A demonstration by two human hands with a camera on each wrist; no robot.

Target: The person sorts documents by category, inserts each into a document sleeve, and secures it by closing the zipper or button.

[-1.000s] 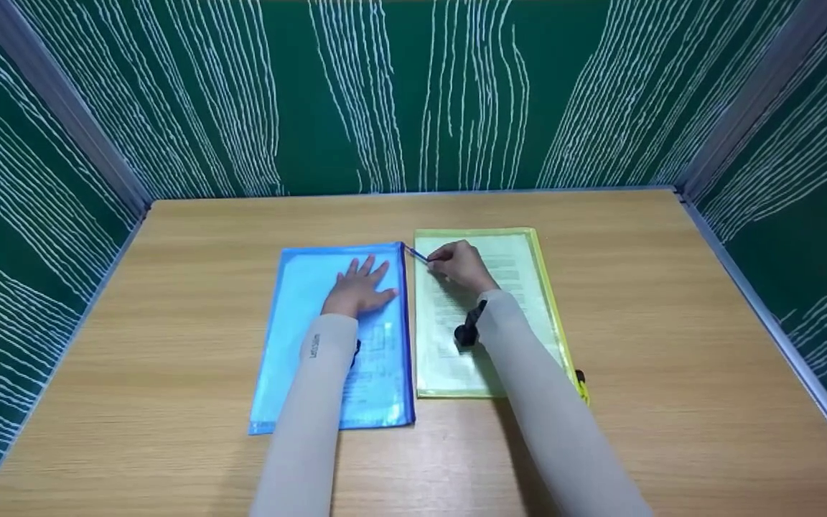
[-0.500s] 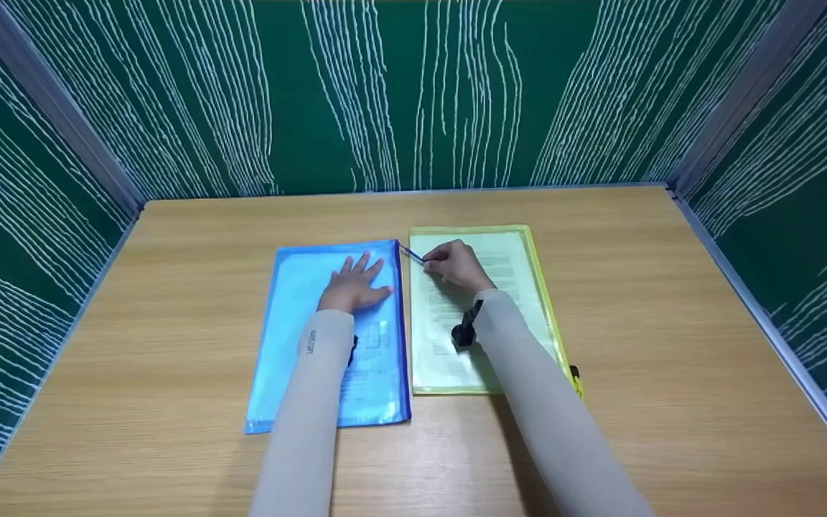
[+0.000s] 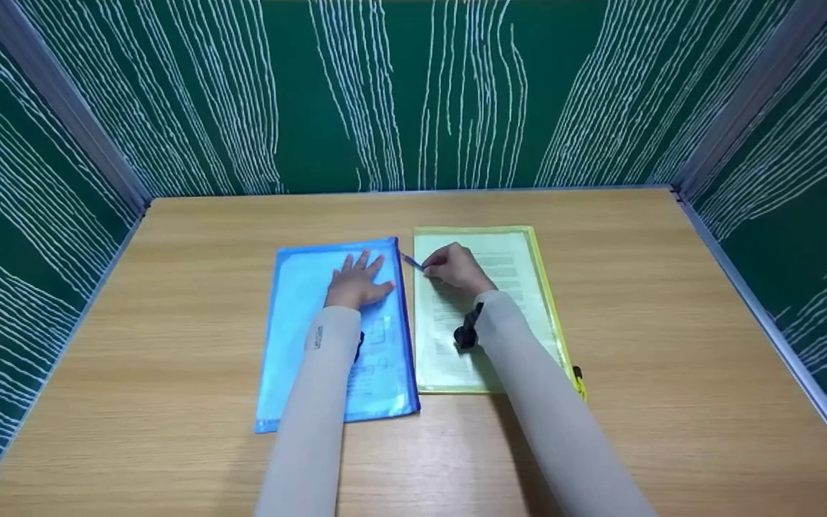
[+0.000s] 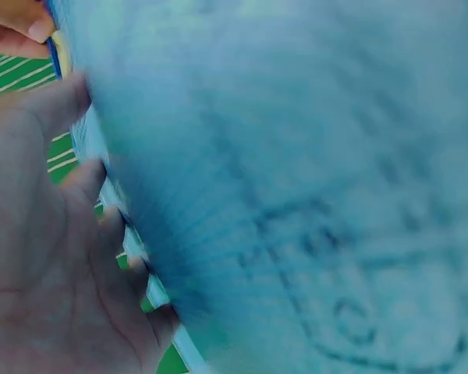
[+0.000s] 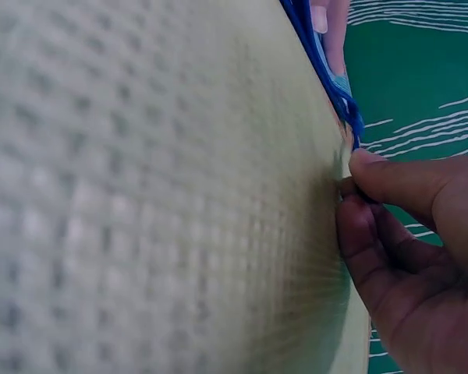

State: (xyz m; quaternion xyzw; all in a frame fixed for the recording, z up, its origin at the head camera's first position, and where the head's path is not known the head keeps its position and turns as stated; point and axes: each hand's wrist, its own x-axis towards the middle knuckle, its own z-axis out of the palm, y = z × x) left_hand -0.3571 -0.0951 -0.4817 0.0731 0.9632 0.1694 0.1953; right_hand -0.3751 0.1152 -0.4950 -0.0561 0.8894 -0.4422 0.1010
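Note:
A blue zip folder (image 3: pixel 298 316) with printed paper inside lies on the table. My left hand (image 3: pixel 358 283) rests on its upper part, fingers spread and straight, thumb toward the dark blue zipper edge. To the right lies a yellow-edged zip folder (image 3: pixel 446 359), also with a printed sheet. Over its upper left corner my right hand (image 3: pixel 456 268) pinches the blue zipper pull (image 3: pixel 411 262) between thumb and fingertips. The pull stretches from the blue folder's far right corner. In the right wrist view the blue strand (image 5: pixel 347 109) runs to the pinching fingertips (image 5: pixel 363 160).
The wooden table (image 3: pixel 191 309) extends around both folders. A black-and-yellow zipper end (image 3: pixel 579 382) sticks out at the yellow folder's lower right. Green panels (image 3: pixel 413 93) with white wavy lines stand at the back and sides.
The blue folder has turned slightly, its near right corner shifting right and away from me. My right hand, with the zipper pull, has come slightly nearer. The left hand stays spread on the folder.

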